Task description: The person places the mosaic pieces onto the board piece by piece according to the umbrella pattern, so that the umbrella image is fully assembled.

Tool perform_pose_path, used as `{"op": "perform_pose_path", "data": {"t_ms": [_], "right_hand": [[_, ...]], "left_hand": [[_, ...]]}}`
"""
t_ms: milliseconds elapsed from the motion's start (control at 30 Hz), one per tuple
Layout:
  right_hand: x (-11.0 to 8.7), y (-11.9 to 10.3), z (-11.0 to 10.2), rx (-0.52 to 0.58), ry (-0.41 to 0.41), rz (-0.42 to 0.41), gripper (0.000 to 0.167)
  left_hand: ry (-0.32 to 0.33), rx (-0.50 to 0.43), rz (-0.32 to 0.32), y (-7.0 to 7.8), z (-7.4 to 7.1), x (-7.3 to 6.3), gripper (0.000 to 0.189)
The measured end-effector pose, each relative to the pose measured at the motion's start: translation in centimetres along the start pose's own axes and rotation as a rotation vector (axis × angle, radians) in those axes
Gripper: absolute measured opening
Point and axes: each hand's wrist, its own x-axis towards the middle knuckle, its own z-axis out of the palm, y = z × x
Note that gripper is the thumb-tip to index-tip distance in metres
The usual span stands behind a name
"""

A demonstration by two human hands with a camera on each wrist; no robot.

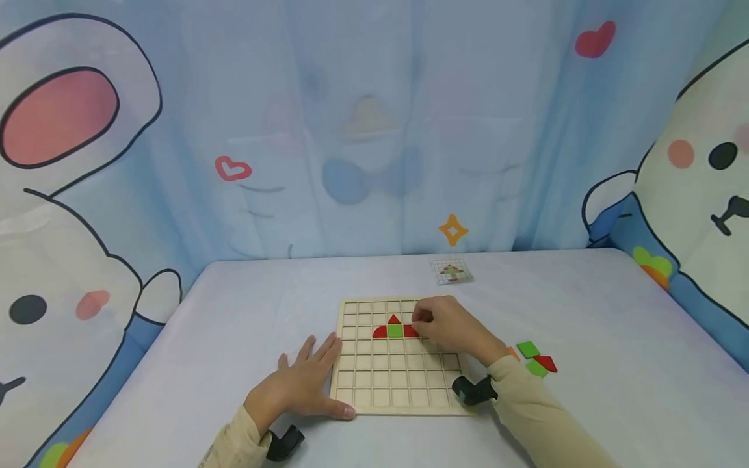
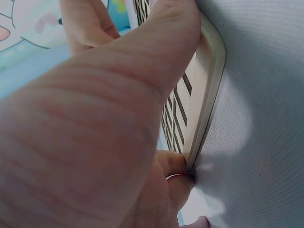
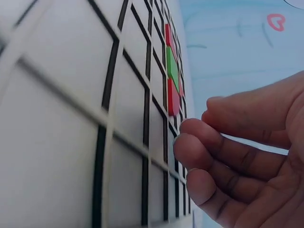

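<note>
A pale wooden grid board (image 1: 380,380) lies on the table. On it a red triangle (image 1: 394,320) stands above a green square (image 1: 395,331), which has a red round-edged piece (image 1: 380,332) to its left and another red piece (image 1: 411,331) to its right. My left hand (image 1: 304,383) rests at the board's left edge, fingers spread, its thumb by the near corner. My right hand (image 1: 447,325) hovers over the board beside the right red piece. In the right wrist view its fingers (image 3: 192,149) are loosely bent, apart from that red piece (image 3: 173,97), with nothing visible between them.
Right of the board lie loose green pieces (image 1: 528,350), a red piece (image 1: 547,363) and an orange piece (image 1: 513,353), partly covered by the right wrist. A small pattern card (image 1: 451,272) lies behind the board. A printed blue curtain (image 1: 363,130) hangs at the back.
</note>
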Motion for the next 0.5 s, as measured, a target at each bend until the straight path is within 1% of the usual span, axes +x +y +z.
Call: {"op": "perform_pose_path", "data": {"t_ms": [233, 367, 500], "right_hand": [[-1.7, 0.3, -2.2, -0.038, -0.015, 0.003, 0.005], [-3.0, 0.3, -3.7, -0.035, -0.026, 0.047, 0.009], [-4.2, 0.8, -4.8, -0.045, -0.037, 0.097, 0.013]], "left_hand": [[0.003, -0.009, 0.005, 0.0, -0.1, -0.2, 0.123], [0.006, -0.011, 0.006, 0.0, -0.1, -0.3, 0.123], [0.001, -0.014, 0.009, 0.1, 0.0, -0.2, 0.123]]}}
